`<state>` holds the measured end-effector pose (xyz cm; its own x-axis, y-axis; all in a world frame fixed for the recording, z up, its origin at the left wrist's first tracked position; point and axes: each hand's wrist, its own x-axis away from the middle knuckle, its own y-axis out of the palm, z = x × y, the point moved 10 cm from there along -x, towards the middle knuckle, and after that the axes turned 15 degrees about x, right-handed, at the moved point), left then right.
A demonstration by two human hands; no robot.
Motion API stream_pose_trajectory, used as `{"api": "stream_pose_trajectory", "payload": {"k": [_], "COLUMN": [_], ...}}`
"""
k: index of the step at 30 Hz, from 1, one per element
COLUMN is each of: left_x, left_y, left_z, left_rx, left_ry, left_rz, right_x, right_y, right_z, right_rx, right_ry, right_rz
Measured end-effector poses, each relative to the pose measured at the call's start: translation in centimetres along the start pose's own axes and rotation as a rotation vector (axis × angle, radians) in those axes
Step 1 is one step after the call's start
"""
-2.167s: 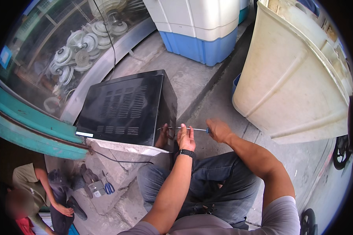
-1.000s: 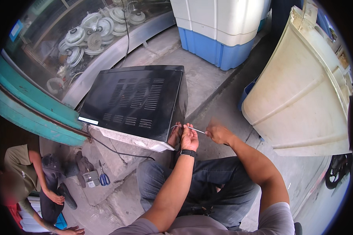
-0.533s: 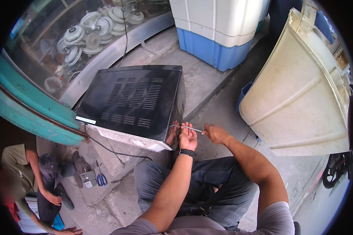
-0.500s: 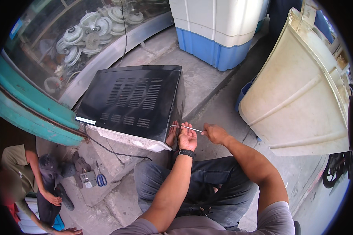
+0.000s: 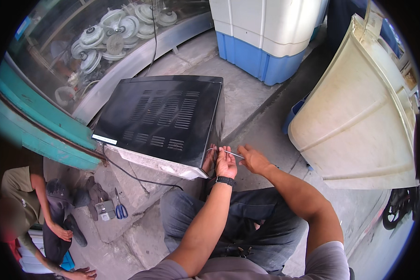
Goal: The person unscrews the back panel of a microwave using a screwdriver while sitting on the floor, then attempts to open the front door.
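Observation:
A black metal-cased appliance with vent slots, apparently a microwave oven (image 5: 161, 123), lies in front of me. My right hand (image 5: 256, 161) is closed around the handle end of a screwdriver (image 5: 235, 155), hiding the handle. Its thin metal shaft points left at the appliance's right side. My left hand (image 5: 227, 167), palm up, has its fingers curled around the shaft's front end, close against that side panel. The fingers hide the tip, and the glossy panel mirrors them.
Another person (image 5: 23, 196) sits at lower left, near blue-handled scissors (image 5: 121, 211) and a small grey box (image 5: 105, 210). A black cord (image 5: 144, 180) runs along the appliance's near side. A white-and-blue tub (image 5: 261, 56) stands behind; a cream plastic shell (image 5: 354, 112) stands right.
The view has shifted slightly, so the surroundings appear a little further right. My right hand has come closer to my left, and less of the shaft shows between them.

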<state>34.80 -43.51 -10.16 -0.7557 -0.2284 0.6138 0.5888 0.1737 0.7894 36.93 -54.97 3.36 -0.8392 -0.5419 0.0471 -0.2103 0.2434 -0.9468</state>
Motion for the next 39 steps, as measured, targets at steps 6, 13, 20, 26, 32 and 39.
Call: {"api": "stream_pose_trajectory", "payload": {"k": [6,13,20,26,32,39], "left_x": [0.5,11.2,22.5,18.8,18.1,14.5], "left_y": [0.8,-0.8,6.8,3.0,2.6,17.1], "left_z": [-0.6,3.3,38.9,57.8,59.7,51.5], "left_rx": [-0.037,-0.947,-1.584,-2.153,-2.200,-1.469], "left_ry": [-0.016,-0.119,1.044,1.307,1.449,1.187], "left_rz": [-0.023,-0.238,-0.116,0.471,0.505,-0.152], "right_x": [0.0,3.8,5.4,2.2,0.5,3.1], "right_y": [0.7,1.4,2.3,2.5,1.5,-1.8], "right_z": [-0.2,5.1,9.3,3.5,1.6,-8.0], "right_rx": [0.048,-0.238,-0.226,-0.140,-0.512,-0.941], "right_ry": [-0.114,-0.042,0.215,0.113,0.166,0.299], "right_rz": [-0.008,-0.502,-0.636,-0.609,-0.423,-0.095]}}
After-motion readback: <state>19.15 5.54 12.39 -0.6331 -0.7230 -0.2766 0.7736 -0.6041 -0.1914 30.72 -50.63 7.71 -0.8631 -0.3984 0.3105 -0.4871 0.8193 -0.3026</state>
